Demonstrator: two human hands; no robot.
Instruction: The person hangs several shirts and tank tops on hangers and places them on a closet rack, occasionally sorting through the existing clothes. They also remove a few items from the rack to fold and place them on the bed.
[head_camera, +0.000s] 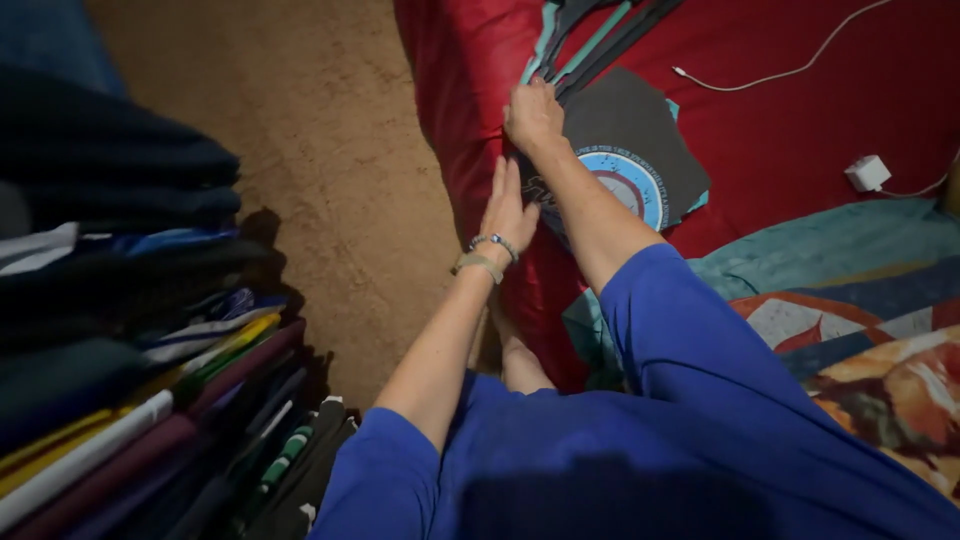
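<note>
The right hand (533, 115), upper middle of the frame, is closed on the edge of a dark grey shirt (640, 125) — apparently pinching the cloth to keep it taut over the bed's side. Just below it the left hand (508, 208) lies open and flat, fingers straight, pressing the same shirt against the red bedcover (800, 130), seemingly to smooth it. The shirt is soft, limp knit with a round blue-and-white print and teal trim, lying half on the bed top. Further right a white cable and charger (867, 172) rest on the cover. At lower left stands a stack of folded clothes (130, 350) — thin, many-coloured layers — on a rough brown floor (330, 150).
</note>
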